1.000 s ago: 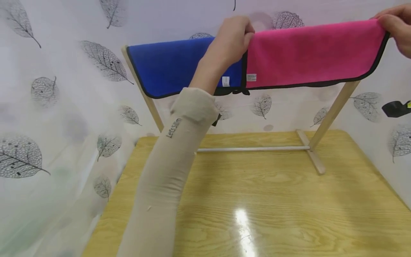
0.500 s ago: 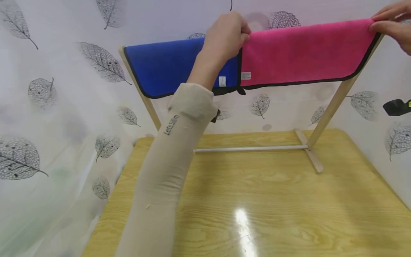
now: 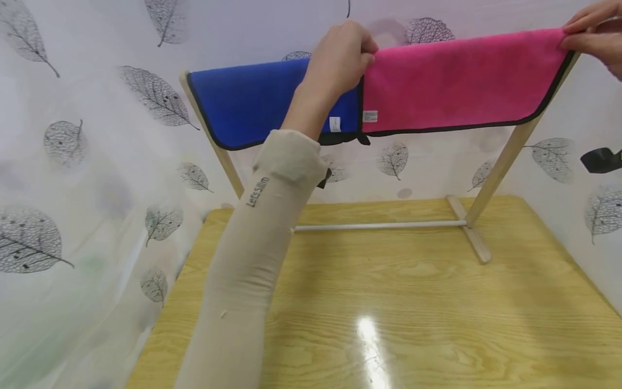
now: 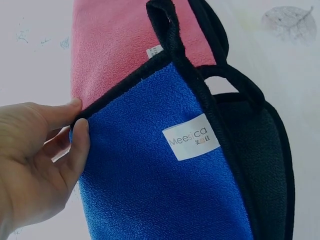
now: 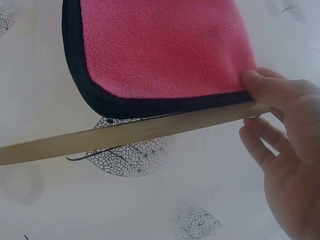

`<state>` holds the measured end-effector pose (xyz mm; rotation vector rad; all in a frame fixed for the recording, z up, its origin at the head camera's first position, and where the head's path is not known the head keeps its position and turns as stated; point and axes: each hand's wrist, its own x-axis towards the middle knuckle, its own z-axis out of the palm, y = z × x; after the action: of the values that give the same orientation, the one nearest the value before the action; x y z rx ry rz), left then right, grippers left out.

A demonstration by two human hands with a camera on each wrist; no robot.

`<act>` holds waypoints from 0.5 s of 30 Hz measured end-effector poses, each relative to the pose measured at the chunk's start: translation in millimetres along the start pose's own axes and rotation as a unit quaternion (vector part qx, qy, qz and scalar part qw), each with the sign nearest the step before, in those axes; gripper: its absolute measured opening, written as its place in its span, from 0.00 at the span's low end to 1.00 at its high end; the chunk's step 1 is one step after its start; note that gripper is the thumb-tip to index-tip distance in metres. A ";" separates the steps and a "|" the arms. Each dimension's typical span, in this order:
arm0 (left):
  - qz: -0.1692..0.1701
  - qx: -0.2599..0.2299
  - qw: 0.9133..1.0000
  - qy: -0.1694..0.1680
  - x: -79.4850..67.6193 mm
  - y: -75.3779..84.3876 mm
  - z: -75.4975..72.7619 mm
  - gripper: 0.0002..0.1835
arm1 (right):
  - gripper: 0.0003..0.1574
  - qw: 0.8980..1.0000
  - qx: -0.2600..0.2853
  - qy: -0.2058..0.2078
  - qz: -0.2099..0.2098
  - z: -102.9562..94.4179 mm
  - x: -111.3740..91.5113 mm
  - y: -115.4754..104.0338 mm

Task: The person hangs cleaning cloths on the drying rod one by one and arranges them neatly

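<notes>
A pink towel [image 3: 461, 84] with black edging hangs folded over the top of a wooden rack [image 3: 505, 154]. On its left, a blue towel [image 3: 248, 102] hangs the same way, their black edges meeting. My left hand [image 3: 340, 56] pinches the pink towel's upper left end at the seam; in the left wrist view, thumb and finger meet beside the black edge, next to the blue towel with its white label [image 4: 192, 137]. My right hand [image 3: 597, 32] pinches the pink towel's upper right corner by the post top. In the right wrist view, the wooden post [image 5: 125, 131] runs under that corner.
The rack's feet [image 3: 468, 229] and white lower bar [image 3: 379, 226] stand at the back of a wood-grain table [image 3: 389, 302]. Behind hangs a pale leaf-patterned curtain [image 3: 97, 178]. A black object [image 3: 601, 161] shows at the right edge.
The pink towel's right edge has come left, from beyond the right post to in line with it, along with my right hand. My left hand has shifted slightly left, still pinching.
</notes>
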<state>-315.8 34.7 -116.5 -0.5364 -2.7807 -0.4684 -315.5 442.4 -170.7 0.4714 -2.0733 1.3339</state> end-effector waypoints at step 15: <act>0.015 0.002 1.000 0.014 -6.8 -5.7 2.6 0.21 | 0.17 0.994 -0.085 0.027 0.066 0.0 -7.1 -5.4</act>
<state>-312.5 28.5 -122.5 -0.5645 -2.7429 -0.4616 -307.0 439.9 -171.8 0.2253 -2.1816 1.2160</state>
